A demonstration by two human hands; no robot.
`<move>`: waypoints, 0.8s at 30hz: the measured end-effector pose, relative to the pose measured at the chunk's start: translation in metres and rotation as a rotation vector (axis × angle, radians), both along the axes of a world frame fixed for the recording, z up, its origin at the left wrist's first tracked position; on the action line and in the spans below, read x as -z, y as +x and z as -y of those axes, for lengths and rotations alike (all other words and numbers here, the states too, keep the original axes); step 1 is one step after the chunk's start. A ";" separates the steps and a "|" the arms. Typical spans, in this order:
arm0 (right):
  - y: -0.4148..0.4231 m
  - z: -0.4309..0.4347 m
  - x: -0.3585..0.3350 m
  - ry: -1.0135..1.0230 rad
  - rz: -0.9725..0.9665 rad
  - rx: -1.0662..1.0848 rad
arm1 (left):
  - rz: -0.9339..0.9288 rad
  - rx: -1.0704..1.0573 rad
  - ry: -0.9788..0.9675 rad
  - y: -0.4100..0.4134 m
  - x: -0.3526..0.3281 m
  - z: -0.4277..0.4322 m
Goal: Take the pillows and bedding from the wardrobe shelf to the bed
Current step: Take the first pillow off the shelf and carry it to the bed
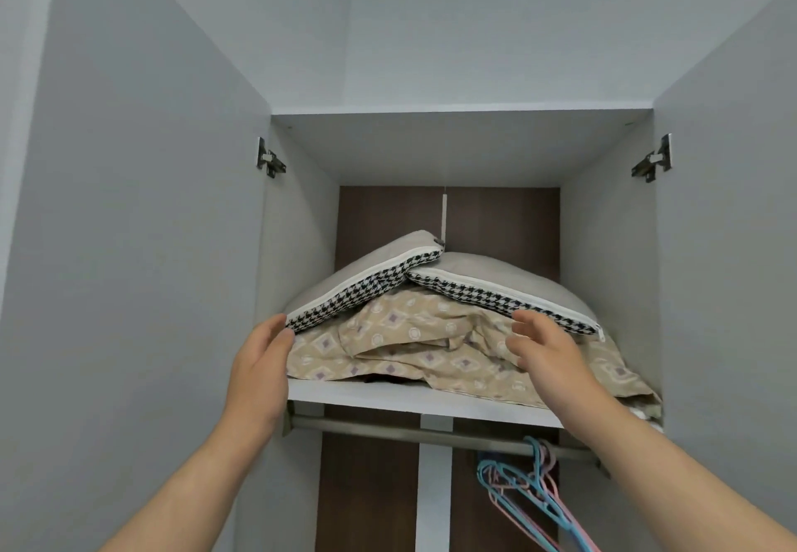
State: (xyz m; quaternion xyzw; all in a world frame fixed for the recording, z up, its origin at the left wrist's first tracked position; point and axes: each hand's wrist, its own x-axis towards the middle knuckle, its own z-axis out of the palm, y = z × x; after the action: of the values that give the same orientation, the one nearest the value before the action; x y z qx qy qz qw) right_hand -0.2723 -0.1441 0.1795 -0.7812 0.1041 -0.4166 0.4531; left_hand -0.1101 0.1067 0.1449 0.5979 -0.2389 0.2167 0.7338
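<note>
1. Nothing is moved yet, as I judge it: both pillows and the bedding lie on the wardrobe shelf (414, 404), and the bed is not in view.
2. The left pillow (358, 281) leans over the right pillow (509, 288); both rest on the crumpled beige patterned bedding (431, 348).
3. The left hand (258, 372) is open, its fingers touching the lower corner of the left pillow. The right hand (547, 348) is open with spread fingers, just before the right pillow's edge; I cannot tell if it touches.
4. Left to do: grasp everything, lift it out, carry it to the bed.
5. Both wardrobe doors stand open. Below the shelf is a hanging rail (431, 433) with blue and pink hangers (530, 491); the bedding droops over the shelf edge at right and could catch there.
</note>
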 end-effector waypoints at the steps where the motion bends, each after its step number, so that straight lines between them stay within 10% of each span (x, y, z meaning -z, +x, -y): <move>1: 0.005 0.002 -0.002 -0.048 -0.021 -0.012 | -0.008 -0.004 -0.016 0.004 -0.001 0.004; 24: 0.266 0.015 -0.085 -0.670 0.019 0.433 | 0.058 -0.307 0.194 0.264 -0.070 0.095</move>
State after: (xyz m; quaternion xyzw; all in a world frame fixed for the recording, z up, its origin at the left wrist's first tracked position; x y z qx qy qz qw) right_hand -0.0068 -0.1588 0.2644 -0.8418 0.1204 -0.5207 0.0758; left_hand 0.1541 0.0119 0.2148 0.6889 -0.1859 0.3190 0.6238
